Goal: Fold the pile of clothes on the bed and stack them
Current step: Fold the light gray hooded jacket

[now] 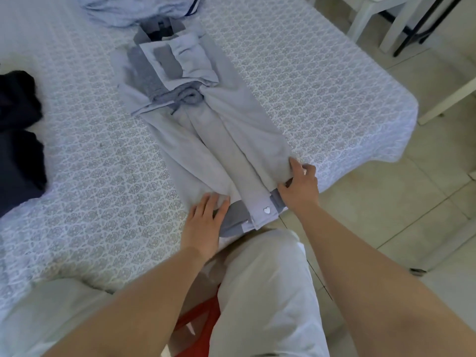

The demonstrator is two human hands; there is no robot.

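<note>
1. Patterned white bedspread [309, 81] fills the view, its near right corner dropping to a tiled floor [425, 202]; white furniture legs [391, 19] stand far right.
2. Centre of the bed, we have a pale blue shirt [206, 135], sleeves folded inward, collar at the far end, hem at the near edge of the mattress.
3. Left edge, a dark navy garment [18, 140], partly cut off. Far end, a rumpled blue pile [134, 9], also cropped by the frame.
4. Both forearms reach forward over pale trousers [262, 292]; something red [201, 318] peeks out beneath, hard to identify.
5. Right hand [300, 185] pinches the hem's right corner, thumb and curled fingers closed on the cloth.
6. Left hand [204, 224] lies flat on the hem's left side, fingers straight, slightly spread, pressing down.
7. Between the hands, a heart-shaped button [266, 209] on the placket.
</note>
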